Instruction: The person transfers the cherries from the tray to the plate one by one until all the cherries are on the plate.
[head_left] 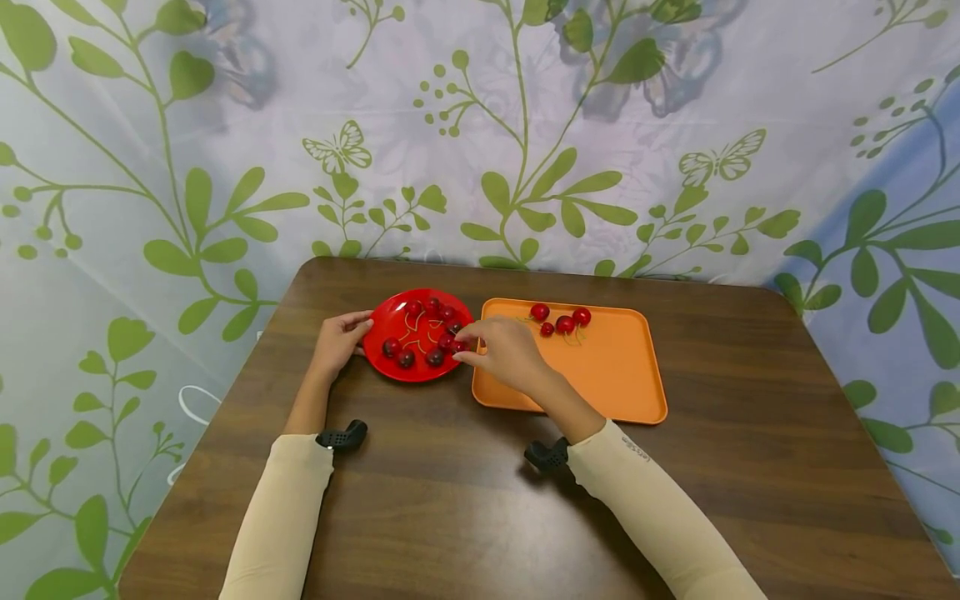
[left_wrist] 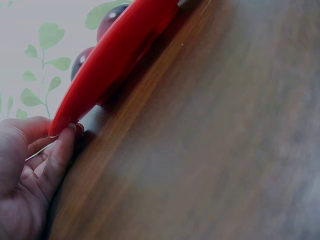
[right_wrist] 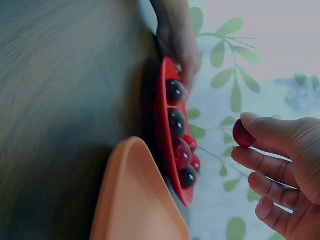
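On the left of the table in the head view is a round red plate (head_left: 420, 377) bearing several dark and bright red cherries (head_left: 406, 358) with thin stems. My left hand (head_left: 339, 343) pinches the plate's left rim, thumb on one side and fingers on the other; the left wrist view shows this hand (left_wrist: 35, 165) at the rim. Between thumb and forefinger, my right hand (head_left: 504, 350) pinches a single red cherry (right_wrist: 243, 133). In the head view that hand overlaps the plate's right edge and the tray's left edge; the right wrist view has the cherry apart from the plate.
To the plate's right stands a shallow orange tray (head_left: 600, 375), with several bright red cherries (head_left: 564, 324) near its back edge. Both lie on a brown wooden table (head_left: 420, 483). Behind the table hangs a cloth (head_left: 405, 125) printed with green leaves.
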